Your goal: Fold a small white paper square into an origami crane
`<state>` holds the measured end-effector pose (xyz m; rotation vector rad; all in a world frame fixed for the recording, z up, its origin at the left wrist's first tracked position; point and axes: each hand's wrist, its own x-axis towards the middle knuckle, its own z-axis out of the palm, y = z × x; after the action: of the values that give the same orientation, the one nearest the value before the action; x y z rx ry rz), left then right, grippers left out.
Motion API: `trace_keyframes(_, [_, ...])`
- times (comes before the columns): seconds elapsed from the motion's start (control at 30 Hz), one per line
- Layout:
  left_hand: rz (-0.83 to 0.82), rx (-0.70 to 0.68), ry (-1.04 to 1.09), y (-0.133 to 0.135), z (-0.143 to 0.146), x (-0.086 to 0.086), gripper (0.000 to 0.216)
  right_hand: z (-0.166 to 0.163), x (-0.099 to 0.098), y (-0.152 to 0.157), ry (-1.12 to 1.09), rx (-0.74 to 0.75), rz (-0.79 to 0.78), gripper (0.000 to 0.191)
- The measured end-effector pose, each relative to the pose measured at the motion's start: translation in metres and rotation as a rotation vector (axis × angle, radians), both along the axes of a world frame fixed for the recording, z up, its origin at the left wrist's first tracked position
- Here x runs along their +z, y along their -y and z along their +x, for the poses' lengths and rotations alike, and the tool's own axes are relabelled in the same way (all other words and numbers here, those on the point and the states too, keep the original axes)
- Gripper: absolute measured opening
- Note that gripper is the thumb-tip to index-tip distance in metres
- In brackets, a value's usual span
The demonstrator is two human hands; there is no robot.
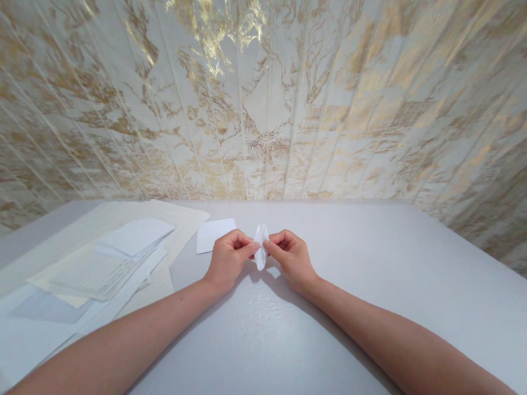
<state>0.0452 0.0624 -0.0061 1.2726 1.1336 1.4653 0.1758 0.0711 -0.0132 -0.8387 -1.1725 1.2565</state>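
Closest in, the left forearm (138, 334) and right forearm (393, 346) are lying across the grey bench (378, 264). Between the hands a small white paper (261, 247) is standing upright, already folded narrow with pointed ends. The left hand (228, 257) and right hand (291, 257) are pinching it from either side, so the folding seems part done. A white card (214, 234) is lying just beyond the left hand, with loose sheets (102, 269) farther to its left.
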Motion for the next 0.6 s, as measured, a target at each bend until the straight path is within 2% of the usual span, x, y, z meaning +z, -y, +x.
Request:
trace_keyframes(0.23, [0.004,-0.007,0.009,0.0012,0.0014,-0.0011,0.016,-0.0017,0.0,0.001,0.032,-0.045,-0.002,0.025])
trace_keyframes(0.33, [0.001,-0.041,0.081,0.0016,0.0025,-0.0026,0.016,-0.0013,-0.0012,-0.0004,0.041,-0.064,0.028,0.023])
trace_keyframes(0.47, [-0.105,-0.135,0.193,0.0018,0.0043,-0.0026,0.025,-0.0006,-0.0037,-0.0019,0.08,-0.067,0.083,0.021])
trace_keyframes(0.6, [-0.16,-0.139,0.165,0.001,0.0048,-0.002,0.018,0.0,-0.0046,-0.0022,0.114,-0.028,0.116,0.018])
